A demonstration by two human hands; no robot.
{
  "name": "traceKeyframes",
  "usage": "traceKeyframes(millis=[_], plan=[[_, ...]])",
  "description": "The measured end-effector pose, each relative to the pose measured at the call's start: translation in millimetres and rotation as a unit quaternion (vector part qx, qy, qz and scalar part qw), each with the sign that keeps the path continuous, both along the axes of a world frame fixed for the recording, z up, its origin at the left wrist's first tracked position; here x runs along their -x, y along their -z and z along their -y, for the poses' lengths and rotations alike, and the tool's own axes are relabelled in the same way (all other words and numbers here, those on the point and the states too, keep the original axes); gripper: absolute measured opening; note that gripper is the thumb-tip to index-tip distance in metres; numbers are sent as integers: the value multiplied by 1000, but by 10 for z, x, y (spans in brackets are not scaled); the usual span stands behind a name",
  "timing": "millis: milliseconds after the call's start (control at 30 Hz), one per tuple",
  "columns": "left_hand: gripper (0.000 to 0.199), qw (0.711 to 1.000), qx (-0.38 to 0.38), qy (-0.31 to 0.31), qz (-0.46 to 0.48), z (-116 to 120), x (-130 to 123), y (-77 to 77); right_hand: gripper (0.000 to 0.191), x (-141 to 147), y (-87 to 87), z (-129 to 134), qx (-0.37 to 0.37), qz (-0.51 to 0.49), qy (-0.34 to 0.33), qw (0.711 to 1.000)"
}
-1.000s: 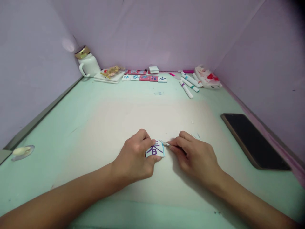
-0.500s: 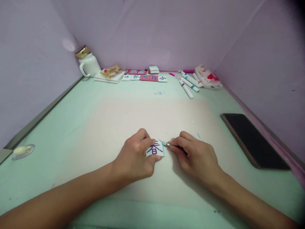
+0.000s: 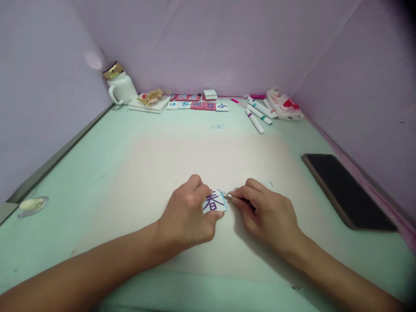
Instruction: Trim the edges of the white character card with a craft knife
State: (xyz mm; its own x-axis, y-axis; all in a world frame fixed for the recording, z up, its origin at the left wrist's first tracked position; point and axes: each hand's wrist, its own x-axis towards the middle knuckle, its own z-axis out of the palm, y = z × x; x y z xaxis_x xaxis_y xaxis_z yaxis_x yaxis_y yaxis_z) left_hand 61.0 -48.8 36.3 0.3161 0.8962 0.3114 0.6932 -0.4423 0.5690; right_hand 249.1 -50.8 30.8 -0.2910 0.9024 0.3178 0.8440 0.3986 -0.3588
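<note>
Pinched between the thumb and fingers of my left hand [image 3: 191, 210] is a small white square tile [image 3: 213, 202]. It bears a purple Chinese character and a blue line along its right edge. My right hand [image 3: 268, 210] is closed on a small craft knife [image 3: 229, 196]; most of its handle is hidden inside the fingers. The thin blade points left and meets or nearly meets the tile's upper right edge. Beyond my right hand lie a few thin offcuts [image 3: 269, 184].
A dark phone [image 3: 347, 190] lies at the right. Along the back are a white mug [image 3: 123, 89], white slabs [image 3: 146, 106], lettered tiles [image 3: 198, 105], marker pens [image 3: 254, 121] and a plastic packet [image 3: 283, 104]. A pale lump on a clear piece [image 3: 32, 205] sits at left.
My left hand has shifted slightly to the right with the tile, which is turned a little. My right hand and the knife have hardly moved.
</note>
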Motion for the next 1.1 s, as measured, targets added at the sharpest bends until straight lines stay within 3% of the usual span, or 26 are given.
traceKeyframes(millis=[433, 733, 1100], plan=[[13, 1000, 11, -7, 5, -4, 16, 8, 23, -31, 5, 10, -3, -2, -16, 1000], [11, 999, -16, 29, 7, -17, 22, -1, 23, 48, 12, 6, -8, 22, 26, 999], [12, 1000, -3, 18, 22, -11, 26, 9, 23, 1, 9, 28, -10, 6, -4, 1000]])
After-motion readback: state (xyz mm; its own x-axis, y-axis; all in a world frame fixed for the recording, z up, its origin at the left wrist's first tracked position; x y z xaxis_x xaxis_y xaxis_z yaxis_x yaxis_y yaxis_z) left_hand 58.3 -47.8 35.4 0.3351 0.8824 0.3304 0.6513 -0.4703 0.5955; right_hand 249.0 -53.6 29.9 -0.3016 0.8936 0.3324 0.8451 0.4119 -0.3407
